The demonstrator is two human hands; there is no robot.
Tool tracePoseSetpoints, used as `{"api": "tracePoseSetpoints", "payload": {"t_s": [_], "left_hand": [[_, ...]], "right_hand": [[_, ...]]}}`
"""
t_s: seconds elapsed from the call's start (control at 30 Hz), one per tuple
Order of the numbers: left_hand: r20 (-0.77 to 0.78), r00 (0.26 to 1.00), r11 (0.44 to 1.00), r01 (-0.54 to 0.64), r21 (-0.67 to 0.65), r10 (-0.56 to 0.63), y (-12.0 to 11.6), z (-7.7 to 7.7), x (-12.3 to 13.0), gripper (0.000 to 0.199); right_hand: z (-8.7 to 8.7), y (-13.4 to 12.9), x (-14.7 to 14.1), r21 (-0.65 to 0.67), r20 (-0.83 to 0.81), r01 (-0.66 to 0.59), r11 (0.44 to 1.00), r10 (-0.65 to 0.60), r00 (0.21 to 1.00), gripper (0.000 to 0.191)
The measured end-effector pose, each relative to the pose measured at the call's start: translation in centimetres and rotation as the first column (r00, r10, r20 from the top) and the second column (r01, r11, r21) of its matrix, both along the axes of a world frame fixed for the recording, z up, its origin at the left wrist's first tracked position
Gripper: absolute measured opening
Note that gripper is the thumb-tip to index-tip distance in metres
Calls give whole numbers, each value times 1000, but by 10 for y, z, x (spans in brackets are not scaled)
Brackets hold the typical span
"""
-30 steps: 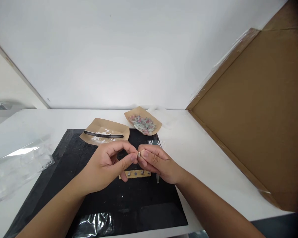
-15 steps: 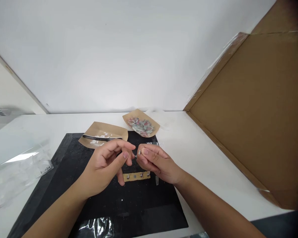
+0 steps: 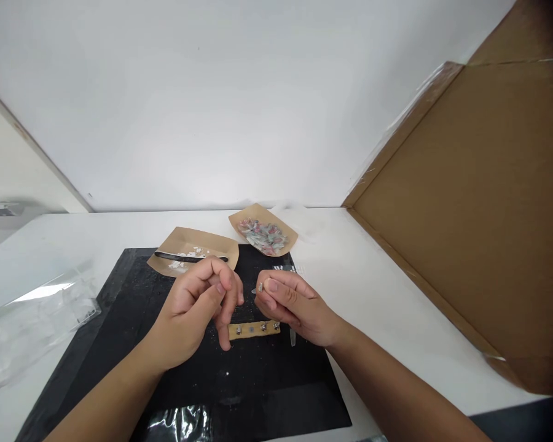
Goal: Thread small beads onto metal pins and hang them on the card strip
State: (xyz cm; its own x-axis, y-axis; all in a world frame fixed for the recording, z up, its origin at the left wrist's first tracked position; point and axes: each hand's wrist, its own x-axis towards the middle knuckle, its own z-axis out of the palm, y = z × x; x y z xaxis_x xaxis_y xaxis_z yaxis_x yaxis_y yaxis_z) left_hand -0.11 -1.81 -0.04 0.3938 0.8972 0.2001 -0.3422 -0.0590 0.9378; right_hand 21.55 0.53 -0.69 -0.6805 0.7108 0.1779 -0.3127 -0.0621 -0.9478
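My right hand (image 3: 295,302) pinches a tiny silvery piece (image 3: 260,287) between thumb and index finger. A thin pale tool, its clear end (image 3: 293,337) showing below the hand, also passes through that fist. To its left, my left hand (image 3: 200,307) has curled fingers, thumb and index close together; whether anything tiny is between them cannot be made out. The hands are apart. Under and between them a tan strip (image 3: 244,330) lies on the black mat (image 3: 258,380), bearing several small metallic pieces.
Behind my left hand, a brown paper tray (image 3: 212,238) holds white bits, with black tweezers (image 3: 179,256) across it. Another paper tray (image 3: 286,233) holds small wrapped packets. Clear plastic bags (image 3: 37,331) lie at the left. A cardboard sheet (image 3: 479,215) stands at the right.
My left hand has drawn slightly left, away from my right hand, and its fingers have curled in more. My right hand keeps its pinch on the tiny piece.
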Motion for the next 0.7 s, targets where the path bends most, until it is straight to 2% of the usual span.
{"api": "tracePoseSetpoints", "payload": {"t_s": [0.1, 0.37, 0.7], "left_hand": [[11, 1000, 1000, -1, -5, 1, -1, -1, 1, 13], [-138, 990, 997, -25, 73, 35, -4, 1, 5, 21], [-216, 976, 998, -29, 63, 42, -5, 1, 5, 24]], "right_hand": [[-1, -1, 0, 1, 15, 0, 1000, 0, 1000, 37], [1, -4, -1, -2, 37, -2, 1000, 2, 999, 37], [2, -5, -2, -9, 61, -18, 1000, 19, 998, 38]]}}
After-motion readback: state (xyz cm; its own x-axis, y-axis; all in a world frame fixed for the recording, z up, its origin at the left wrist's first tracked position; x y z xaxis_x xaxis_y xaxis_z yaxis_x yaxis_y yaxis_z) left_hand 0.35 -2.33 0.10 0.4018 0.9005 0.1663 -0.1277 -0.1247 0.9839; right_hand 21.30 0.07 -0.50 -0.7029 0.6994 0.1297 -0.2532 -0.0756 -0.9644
